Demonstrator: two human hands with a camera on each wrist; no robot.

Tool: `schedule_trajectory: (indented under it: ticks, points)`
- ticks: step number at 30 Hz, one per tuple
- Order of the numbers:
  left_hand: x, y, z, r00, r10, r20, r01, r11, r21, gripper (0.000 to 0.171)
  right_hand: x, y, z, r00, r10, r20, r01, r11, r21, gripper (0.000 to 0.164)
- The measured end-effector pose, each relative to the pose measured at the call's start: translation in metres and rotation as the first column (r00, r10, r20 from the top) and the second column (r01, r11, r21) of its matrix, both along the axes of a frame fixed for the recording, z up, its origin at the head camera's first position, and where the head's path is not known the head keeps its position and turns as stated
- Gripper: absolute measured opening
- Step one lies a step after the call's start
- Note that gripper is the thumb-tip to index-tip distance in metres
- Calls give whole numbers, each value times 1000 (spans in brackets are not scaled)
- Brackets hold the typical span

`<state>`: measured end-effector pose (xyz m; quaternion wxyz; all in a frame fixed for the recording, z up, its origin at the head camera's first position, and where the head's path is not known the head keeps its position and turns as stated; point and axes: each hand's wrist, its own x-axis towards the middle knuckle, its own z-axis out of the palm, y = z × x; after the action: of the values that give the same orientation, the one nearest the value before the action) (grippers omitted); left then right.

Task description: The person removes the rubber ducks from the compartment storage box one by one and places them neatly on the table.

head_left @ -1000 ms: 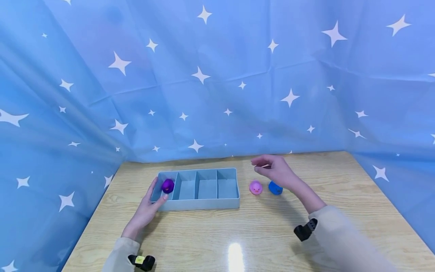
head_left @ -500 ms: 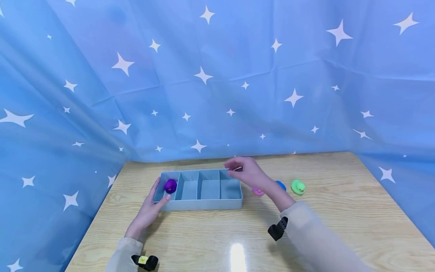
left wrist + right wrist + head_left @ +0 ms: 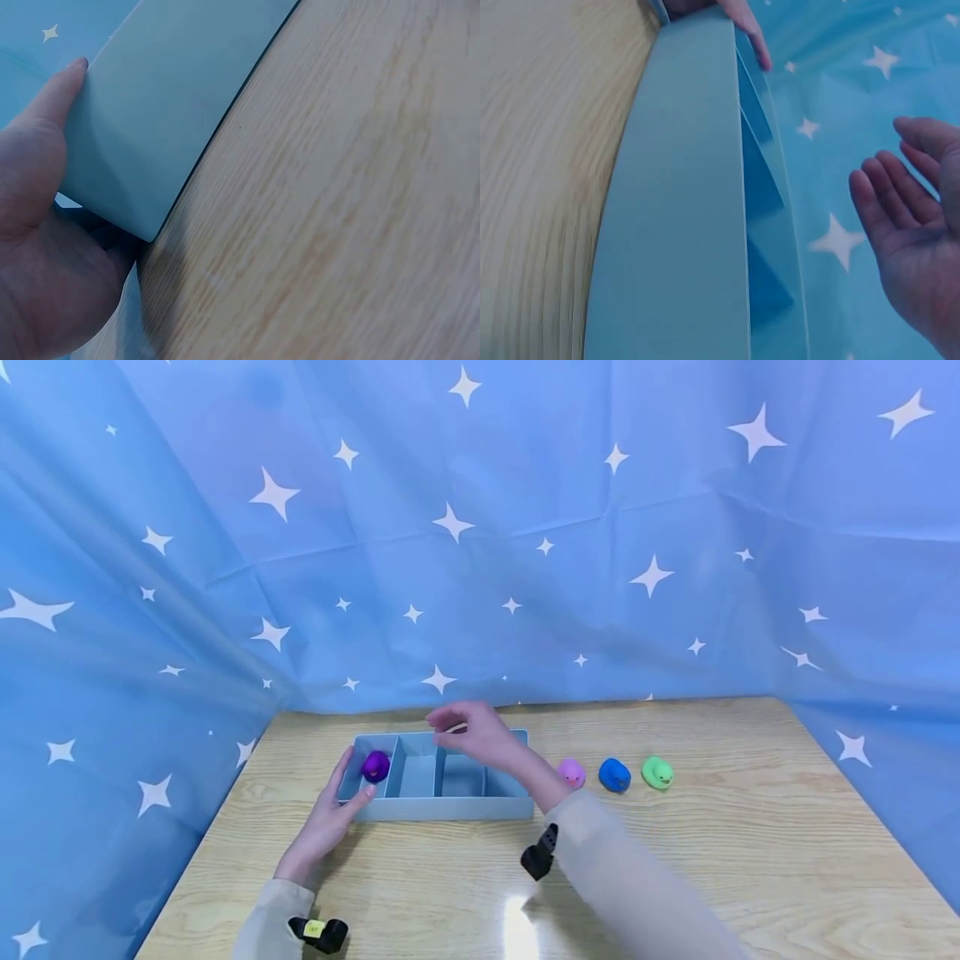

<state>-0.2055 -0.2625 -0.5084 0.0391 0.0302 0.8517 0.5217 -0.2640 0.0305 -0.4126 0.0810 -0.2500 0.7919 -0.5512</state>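
A pale blue divided box (image 3: 450, 810) stands on the wooden table. My left hand (image 3: 326, 822) grips its left end, thumb over the front rim and fingers along the end wall. In the left wrist view the thumb (image 3: 64, 94) lies against the upper edge. The leftmost compartment holds a purple toy duck (image 3: 376, 767). My right hand (image 3: 480, 739) hovers above the middle of the box, fingers loosely bent. In the right wrist view its palm (image 3: 922, 262) shows nothing held. Its forearm crosses the rightmost compartment and hides part of it.
Right of the box, a pink toy duck (image 3: 572, 773), a blue toy duck (image 3: 615, 775) and a green toy duck (image 3: 657, 772) sit in a row. A starry blue curtain (image 3: 525, 568) hangs behind the table (image 3: 750, 827).
My right hand has moved left, from above the toy ducks to over the middle of the box. The green duck is uncovered. My left hand stays at the box's left end.
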Motion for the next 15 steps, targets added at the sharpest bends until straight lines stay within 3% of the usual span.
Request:
schedule_trajectory:
  ticks: [8, 15]
  points:
    - [2, -2, 0, 999, 10, 38, -11, 1000, 29, 85, 4, -45, -11, 998, 48, 34, -49, 998, 28, 28]
    - [1, -1, 1, 1000, -8, -3, 8, 999, 44, 85, 1, -63, -27, 998, 49, 46, -51, 998, 33, 30]
